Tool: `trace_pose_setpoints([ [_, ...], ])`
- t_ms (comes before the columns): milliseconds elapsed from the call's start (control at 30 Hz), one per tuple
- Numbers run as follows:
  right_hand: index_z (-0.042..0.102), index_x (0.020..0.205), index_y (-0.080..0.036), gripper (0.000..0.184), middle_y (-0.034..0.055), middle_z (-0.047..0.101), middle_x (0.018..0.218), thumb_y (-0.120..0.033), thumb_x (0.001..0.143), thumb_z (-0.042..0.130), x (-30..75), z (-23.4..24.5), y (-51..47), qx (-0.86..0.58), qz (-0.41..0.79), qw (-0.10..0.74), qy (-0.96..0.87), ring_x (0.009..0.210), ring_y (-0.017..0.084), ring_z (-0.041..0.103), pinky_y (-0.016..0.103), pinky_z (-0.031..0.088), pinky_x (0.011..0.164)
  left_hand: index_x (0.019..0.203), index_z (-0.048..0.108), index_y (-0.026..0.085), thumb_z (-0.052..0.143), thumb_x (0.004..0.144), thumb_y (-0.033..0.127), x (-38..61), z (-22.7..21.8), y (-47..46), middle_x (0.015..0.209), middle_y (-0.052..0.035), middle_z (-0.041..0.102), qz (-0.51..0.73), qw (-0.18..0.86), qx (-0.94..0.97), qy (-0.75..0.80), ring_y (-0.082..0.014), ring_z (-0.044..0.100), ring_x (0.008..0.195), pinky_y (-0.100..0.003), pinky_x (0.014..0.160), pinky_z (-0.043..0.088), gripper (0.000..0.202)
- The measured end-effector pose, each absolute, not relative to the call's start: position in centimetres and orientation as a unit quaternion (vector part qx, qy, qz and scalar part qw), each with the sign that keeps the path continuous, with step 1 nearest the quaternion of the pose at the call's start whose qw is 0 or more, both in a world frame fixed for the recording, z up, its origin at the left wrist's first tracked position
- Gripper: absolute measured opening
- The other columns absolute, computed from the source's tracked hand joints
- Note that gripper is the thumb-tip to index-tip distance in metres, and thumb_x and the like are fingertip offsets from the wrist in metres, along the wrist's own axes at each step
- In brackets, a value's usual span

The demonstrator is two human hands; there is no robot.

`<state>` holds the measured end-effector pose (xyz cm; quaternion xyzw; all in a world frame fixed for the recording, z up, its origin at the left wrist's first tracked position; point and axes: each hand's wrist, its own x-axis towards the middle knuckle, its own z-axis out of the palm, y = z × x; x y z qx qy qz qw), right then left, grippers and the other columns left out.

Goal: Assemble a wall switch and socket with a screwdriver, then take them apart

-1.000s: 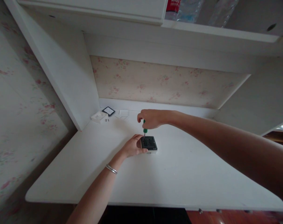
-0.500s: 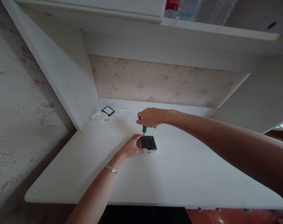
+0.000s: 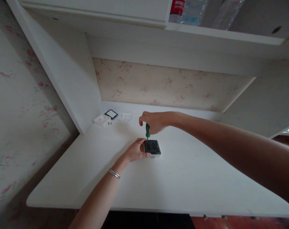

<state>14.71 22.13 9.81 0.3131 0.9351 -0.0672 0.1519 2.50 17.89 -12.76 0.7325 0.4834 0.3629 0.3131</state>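
A square wall socket, black on top and set on a white box, lies on the white desk. My left hand grips it from the left, fingers at the far edge and thumb at the near edge. Above it, my right hand is closed around a screwdriver with a green handle. The screwdriver stands nearly upright, its tip down at the socket's far left part. Whether the tip sits in a screw is too small to tell.
At the back left of the desk lie a white box, a dark-rimmed cover plate, a white frame and two small screws. An overhead shelf holds plastic bottles. A side panel rises on the left.
The fingers of my right hand have shifted on the screwdriver, so more of the green handle shows. My left hand stays on the socket. The view has tipped slightly.
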Motion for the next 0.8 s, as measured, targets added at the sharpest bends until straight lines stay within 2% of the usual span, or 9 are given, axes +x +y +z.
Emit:
trace_pose_setpoints([
  [67,0.051,0.119,-0.018,0.051,0.0134,0.057,0.118,-0.036,0.073,0.063,14.58,10.06,21.91,0.347,-0.095,0.168,0.918,0.06,0.015,0.061,0.026,0.042,0.05,0.121,0.051,0.019,0.08,0.059,0.036,2.5,-12.86,17.9,0.121,-0.0068,0.051,0.366,0.317,0.73,0.483,-0.0246,0.052,0.111,-0.036,0.101,0.039,0.07],
  [133,0.053,0.115,-0.014,0.045,0.0134,0.065,0.1,-0.045,0.083,0.049,14.42,10.18,21.81,0.386,-0.085,0.182,0.9,0.052,0.015,0.059,0.028,0.042,0.05,0.121,0.051,0.019,0.079,0.06,0.035,2.53,-12.91,17.9,0.121,-0.0071,0.051,0.37,0.321,0.728,0.48,-0.0246,0.052,0.111,-0.036,0.101,0.039,0.069],
  [200,0.054,0.113,-0.012,0.038,0.0129,0.066,0.092,-0.037,0.088,0.042,14.37,10.15,21.87,0.383,-0.059,0.184,0.904,0.049,0.014,0.057,0.028,0.041,0.051,0.121,0.051,0.019,0.079,0.06,0.035,2.56,-12.9,17.89,0.121,-0.0073,0.052,0.371,0.32,0.728,0.479,-0.0248,0.052,0.111,-0.036,0.1,0.039,0.069],
  [300,0.051,0.119,-0.016,0.043,0.0133,0.061,0.111,-0.023,0.077,0.057,14.52,9.99,22.13,0.329,-0.051,0.162,0.929,0.057,0.013,0.06,0.027,0.042,0.054,0.121,0.051,0.02,0.079,0.06,0.036,2.59,-12.83,17.88,0.121,-0.0067,0.052,0.367,0.315,0.732,0.479,-0.025,0.052,0.111,-0.036,0.101,0.039,0.069],
  [367,0.052,0.12,-0.018,0.049,0.0122,0.061,0.112,-0.028,0.073,0.063,14.6,9.95,22.22,0.331,-0.051,0.161,0.928,0.058,0.014,0.061,0.026,0.042,0.054,0.121,0.051,0.019,0.079,0.059,0.036,2.58,-12.83,17.9,0.12,-0.0068,0.052,0.366,0.313,0.733,0.481,-0.0252,0.052,0.11,-0.037,0.1,0.039,0.07],
  [467,0.058,0.11,-0.013,0.039,0.0091,0.067,0.08,-0.04,0.084,0.049,14.59,9.97,22.24,0.37,-0.042,0.185,0.91,0.05,0.016,0.058,0.029,0.041,0.052,0.12,0.051,0.019,0.079,0.06,0.036,2.53,-12.89,17.93,0.121,-0.0075,0.051,0.366,0.313,0.734,0.479,-0.0251,0.052,0.11,-0.036,0.1,0.039,0.069],
  [533,0.061,0.105,-0.013,0.031,0.008,0.066,0.071,-0.031,0.086,0.045,14.58,9.93,22.28,0.352,-0.033,0.181,0.918,0.05,0.016,0.058,0.029,0.04,0.053,0.12,0.051,0.019,0.079,0.061,0.036,2.51,-12.96,17.94,0.122,-0.0074,0.051,0.367,0.315,0.734,0.477,-0.0246,0.051,0.111,-0.036,0.1,0.039,0.068],
  [667,0.06,0.106,-0.017,0.037,0.0096,0.068,0.094,-0.02,0.07,0.06,14.58,9.71,22.39,0.291,-0.03,0.153,0.944,0.066,0.018,0.062,0.027,0.041,0.058,0.121,0.05,0.02,0.082,0.057,0.038,2.56,-13.1,17.95,0.122,-0.0078,0.05,0.366,0.314,0.733,0.48,-0.0249,0.051,0.111,-0.037,0.101,0.039,0.073],
  [800,0.062,0.103,-0.019,0.029,0.0092,0.069,0.089,-0.035,0.084,0.047,14.4,9.51,22.05,0.322,-0.025,0.157,0.933,0.069,0.02,0.062,0.029,0.041,0.058,0.122,0.05,0.019,0.084,0.053,0.04,2.61,-13.2,18.02,0.123,-0.0089,0.049,0.364,0.31,0.733,0.483,-0.0256,0.051,0.111,-0.037,0.101,0.039,0.08],
])
